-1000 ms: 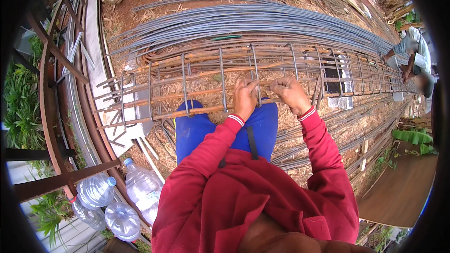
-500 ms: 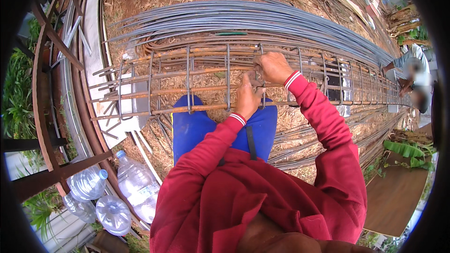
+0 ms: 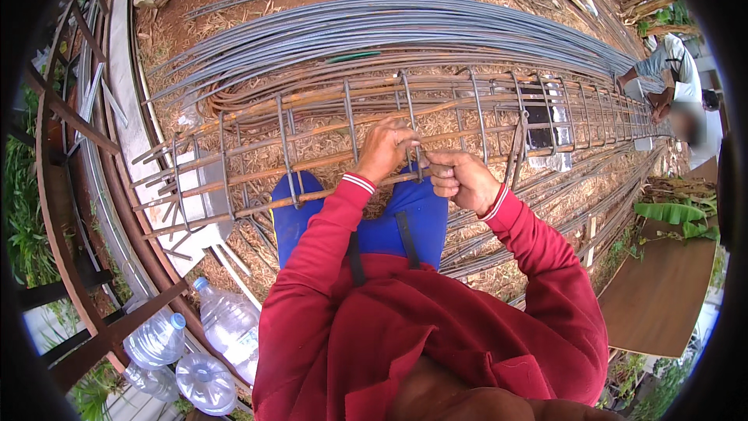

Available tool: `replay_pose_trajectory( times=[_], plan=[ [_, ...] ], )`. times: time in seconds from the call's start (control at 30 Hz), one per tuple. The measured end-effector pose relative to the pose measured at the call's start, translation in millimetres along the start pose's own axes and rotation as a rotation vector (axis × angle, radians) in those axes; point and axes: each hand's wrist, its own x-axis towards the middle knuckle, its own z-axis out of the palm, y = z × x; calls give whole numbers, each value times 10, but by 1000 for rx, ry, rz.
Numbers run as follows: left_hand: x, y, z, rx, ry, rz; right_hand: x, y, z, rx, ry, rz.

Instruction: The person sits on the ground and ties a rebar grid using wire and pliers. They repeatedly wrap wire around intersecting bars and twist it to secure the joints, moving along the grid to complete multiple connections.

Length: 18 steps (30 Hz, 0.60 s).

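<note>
A long rusty rebar cage [image 3: 349, 113], with square stirrups around its lengthwise bars, runs across in front of my knees. Both hands are at one stirrup [image 3: 409, 103] near the middle. My left hand [image 3: 379, 151] is closed, its fingertips against that stirrup on the left side; what they pinch is hidden. On the right, my right hand [image 3: 465, 179] is closed in a pinch beside the near bar, the other fingers curled in. Anything between its fingertips is too small to name. Rusty pincers [image 3: 518, 144] with two long handles hang on the cage farther right.
Loose steel bars [image 3: 405, 19] lie in a bundle beyond the cage. Large clear plastic bottles [image 3: 226, 316] stand at lower left beside a brown metal frame [image 3: 66, 187]. Another person [image 3: 676, 78] works at the cage's far right end. A brown board [image 3: 658, 296] lies at right.
Both hands have come down from the cage's upper bars to a nearer bar at the stirrup. My right hand now sits lower than the left. The view has shifted slightly.
</note>
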Motion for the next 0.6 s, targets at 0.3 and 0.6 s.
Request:
replay_pose_trajectory(
  times=[0.3, 0.6],
  plan=[
    [-11, 193, 51, 259, 32, 115, -300, 73, -197, -426, 265, -512],
    [45, 213, 118, 244, 67, -7, -444, 427, -1368, -941, 1246, -416]
  ],
)
